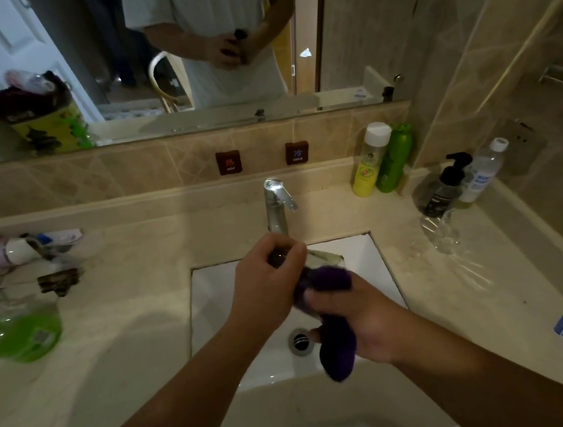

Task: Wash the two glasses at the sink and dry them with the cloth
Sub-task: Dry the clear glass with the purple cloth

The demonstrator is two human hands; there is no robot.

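Note:
Over the white sink (219, 298) my left hand (266, 283) grips a clear glass (324, 257) by its base, tilted to the right. My right hand (363, 322) holds a purple cloth (336, 352) that is pushed against the glass and hangs down toward the drain (300, 342). Most of the glass is hidden by my fingers and the cloth. A second clear glass (442, 232) stands on the counter to the right of the sink. The chrome tap (276, 203) behind my hands shows no running water.
Yellow (368, 163) and green bottles (393, 159), a black pump bottle (446, 187) and a clear bottle (482, 173) stand at the back right. Toiletries and a green bag (27, 336) clutter the left counter. A mirror (154, 53) fills the wall above.

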